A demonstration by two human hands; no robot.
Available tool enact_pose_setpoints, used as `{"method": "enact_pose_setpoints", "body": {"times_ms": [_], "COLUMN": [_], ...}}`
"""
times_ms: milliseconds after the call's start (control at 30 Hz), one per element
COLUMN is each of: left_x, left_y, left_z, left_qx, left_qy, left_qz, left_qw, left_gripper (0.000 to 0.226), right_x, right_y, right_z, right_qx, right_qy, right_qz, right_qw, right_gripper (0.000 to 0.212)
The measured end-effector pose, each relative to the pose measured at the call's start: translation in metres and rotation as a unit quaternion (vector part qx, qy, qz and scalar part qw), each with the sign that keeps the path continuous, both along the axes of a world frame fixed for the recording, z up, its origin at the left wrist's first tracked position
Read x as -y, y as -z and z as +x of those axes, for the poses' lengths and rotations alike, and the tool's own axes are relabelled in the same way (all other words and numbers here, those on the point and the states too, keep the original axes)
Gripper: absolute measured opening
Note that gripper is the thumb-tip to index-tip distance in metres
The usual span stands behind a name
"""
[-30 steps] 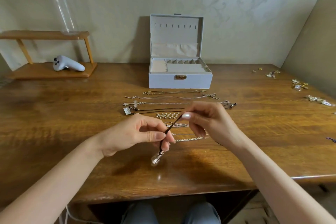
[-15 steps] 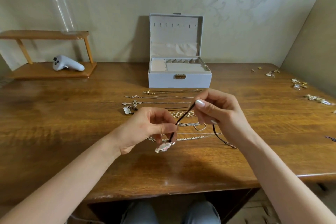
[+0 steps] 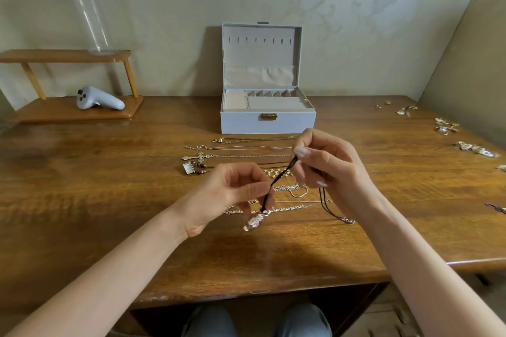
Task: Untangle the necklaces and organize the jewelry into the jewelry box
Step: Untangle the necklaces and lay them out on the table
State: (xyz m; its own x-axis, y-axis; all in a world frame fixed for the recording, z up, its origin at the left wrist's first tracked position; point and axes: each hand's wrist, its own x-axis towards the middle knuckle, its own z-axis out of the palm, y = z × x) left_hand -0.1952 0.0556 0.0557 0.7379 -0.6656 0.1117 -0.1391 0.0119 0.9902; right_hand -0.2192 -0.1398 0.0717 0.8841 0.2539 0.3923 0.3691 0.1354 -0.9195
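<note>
A black cord necklace [image 3: 280, 174] with a clear stone pendant [image 3: 253, 222] is stretched between my two hands above the table. My left hand [image 3: 227, 194] pinches the cord just above the pendant. My right hand [image 3: 325, 169] pinches it higher up, and the cord's loop hangs down to the table by that wrist. Several straightened necklaces [image 3: 246, 156] lie in rows on the wood behind my hands. The white jewelry box [image 3: 267, 120] stands open at the back, its tray compartments showing.
Small loose jewelry pieces [image 3: 445, 126] are scattered along the table's right side near the wall. A wooden shelf [image 3: 74, 115] at the back left holds a white controller [image 3: 98, 100] and a glass vase [image 3: 91, 19]. The table's front edge is close to my body.
Both hands rose and moved back towards the box with the cord. The pendant swung up from hanging low, and the cord's loop now trails from my right hand.
</note>
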Motion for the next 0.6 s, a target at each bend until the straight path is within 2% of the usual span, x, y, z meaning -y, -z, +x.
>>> {"method": "enact_pose_setpoints", "body": {"times_ms": [167, 267, 367, 500, 600], "left_x": [0.004, 0.007, 0.011, 0.017, 0.018], "left_y": [0.000, -0.002, -0.005, -0.009, -0.010], "left_z": [-0.004, -0.006, -0.005, -0.003, -0.003], "left_qx": [0.056, 0.100, 0.130, 0.155, 0.167], "left_qy": [0.007, -0.005, -0.036, -0.074, -0.096], "left_qz": [0.015, 0.000, -0.023, -0.047, -0.062], "left_qw": [0.998, 0.995, 0.991, 0.984, 0.979], "left_gripper": [0.017, 0.014, 0.020, 0.009, 0.010], "right_x": [0.000, -0.002, -0.005, -0.006, -0.003], "right_y": [-0.002, -0.003, -0.006, -0.010, -0.011], "right_z": [-0.001, -0.001, -0.002, -0.003, -0.004], "right_qx": [-0.011, -0.017, -0.015, 0.001, 0.002], "right_qy": [0.011, 0.004, 0.012, 0.024, 0.038], "right_qz": [0.008, -0.014, -0.048, -0.073, -0.078], "right_qw": [1.000, 1.000, 0.999, 0.997, 0.996], "right_gripper": [0.012, 0.013, 0.011, 0.009, 0.010]}}
